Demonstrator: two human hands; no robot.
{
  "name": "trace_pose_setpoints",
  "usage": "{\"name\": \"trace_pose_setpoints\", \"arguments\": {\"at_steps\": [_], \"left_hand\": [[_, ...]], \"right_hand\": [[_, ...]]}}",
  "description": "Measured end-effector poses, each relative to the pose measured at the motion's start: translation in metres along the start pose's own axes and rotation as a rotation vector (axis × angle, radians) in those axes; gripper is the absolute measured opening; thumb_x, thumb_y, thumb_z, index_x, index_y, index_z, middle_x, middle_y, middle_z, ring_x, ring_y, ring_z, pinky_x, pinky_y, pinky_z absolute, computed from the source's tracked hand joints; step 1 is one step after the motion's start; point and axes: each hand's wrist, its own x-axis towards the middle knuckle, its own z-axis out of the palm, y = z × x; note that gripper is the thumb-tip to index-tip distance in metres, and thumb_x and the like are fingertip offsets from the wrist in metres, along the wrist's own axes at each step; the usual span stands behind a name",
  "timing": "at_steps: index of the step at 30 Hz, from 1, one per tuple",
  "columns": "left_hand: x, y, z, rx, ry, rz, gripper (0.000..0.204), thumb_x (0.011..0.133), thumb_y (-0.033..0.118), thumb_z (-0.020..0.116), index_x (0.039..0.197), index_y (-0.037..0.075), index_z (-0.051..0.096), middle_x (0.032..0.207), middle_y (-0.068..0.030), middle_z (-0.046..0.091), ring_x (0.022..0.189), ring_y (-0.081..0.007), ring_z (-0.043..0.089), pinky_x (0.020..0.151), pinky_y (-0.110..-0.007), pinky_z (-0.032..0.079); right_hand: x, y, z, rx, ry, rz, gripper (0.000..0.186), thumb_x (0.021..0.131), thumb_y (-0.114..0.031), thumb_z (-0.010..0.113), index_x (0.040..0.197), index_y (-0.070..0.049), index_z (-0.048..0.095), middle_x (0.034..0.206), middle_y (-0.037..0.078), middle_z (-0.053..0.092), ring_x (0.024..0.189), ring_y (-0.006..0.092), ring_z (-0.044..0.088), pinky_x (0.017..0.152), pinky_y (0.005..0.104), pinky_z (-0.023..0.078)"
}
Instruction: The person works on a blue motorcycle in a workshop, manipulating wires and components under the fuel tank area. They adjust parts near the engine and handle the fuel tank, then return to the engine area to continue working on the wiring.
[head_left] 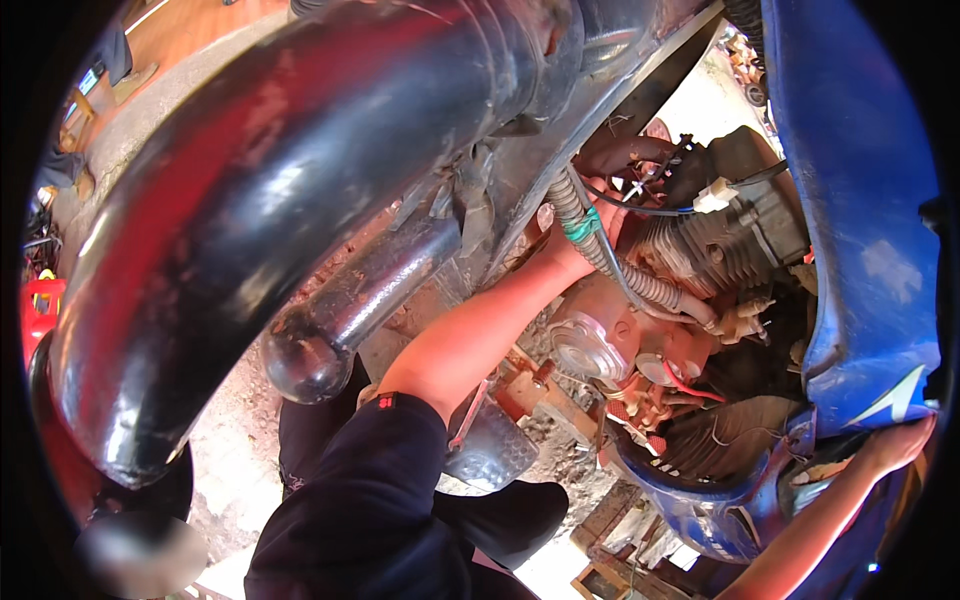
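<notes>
My left hand [578, 240] reaches up into a motorcycle's engine bay, its forearm coming out of a dark sleeve [370, 480]. Its fingers lie behind a grey corrugated hose [640, 282] wrapped with green tape [582, 227], right beside the finned engine cylinder [725, 250]; the frame partly hides its grip. My right hand [900, 443] is at the lower right, fingers curled over the lower edge of the blue body panel [850, 180].
A large glossy black curved body part [250, 200] fills the upper left, with a dark tube [350, 310] under it. A rusty crankcase cover [585, 345], red wires [685, 385] and a metal footrest plate [492, 448] sit below the hand. Dirt ground lies beneath.
</notes>
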Motion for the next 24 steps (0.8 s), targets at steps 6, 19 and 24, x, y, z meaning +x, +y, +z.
{"name": "trace_pose_setpoints", "arguments": {"at_steps": [6,19,24], "left_hand": [[0.034,0.049,-0.014,-1.297,0.016,-0.335,0.024,0.098,0.020,0.047,0.114,0.003,0.056,0.109,-0.0012,0.060,0.093,-0.0055,0.054,0.076,-0.020,0.046],[0.063,0.032,-0.053,0.116,-0.523,-0.331,0.021,0.085,0.015,0.056,0.099,0.002,0.063,0.081,-0.0210,0.064,0.079,-0.0321,0.064,0.072,-0.041,0.048],[0.060,0.023,-0.043,-0.276,-0.476,-0.547,0.020,0.085,0.018,0.056,0.097,0.004,0.065,0.075,-0.0174,0.064,0.070,-0.0278,0.063,0.067,-0.039,0.048]], "right_hand": [[-0.003,0.006,0.002,0.047,0.020,0.000,0.040,0.093,-0.021,0.045,0.123,0.004,0.053,0.130,0.019,0.053,0.119,0.0346,0.051,0.103,0.0392,0.039],[0.001,-0.026,-0.004,0.187,-0.036,0.163,0.042,0.096,-0.023,0.037,0.123,0.003,0.054,0.132,0.017,0.052,0.119,0.0334,0.051,0.103,0.0383,0.039],[0.004,-0.015,-0.014,0.001,-0.058,0.007,0.040,0.092,-0.019,0.044,0.122,0.005,0.053,0.127,0.021,0.054,0.117,0.0365,0.052,0.102,0.0400,0.040]]}}
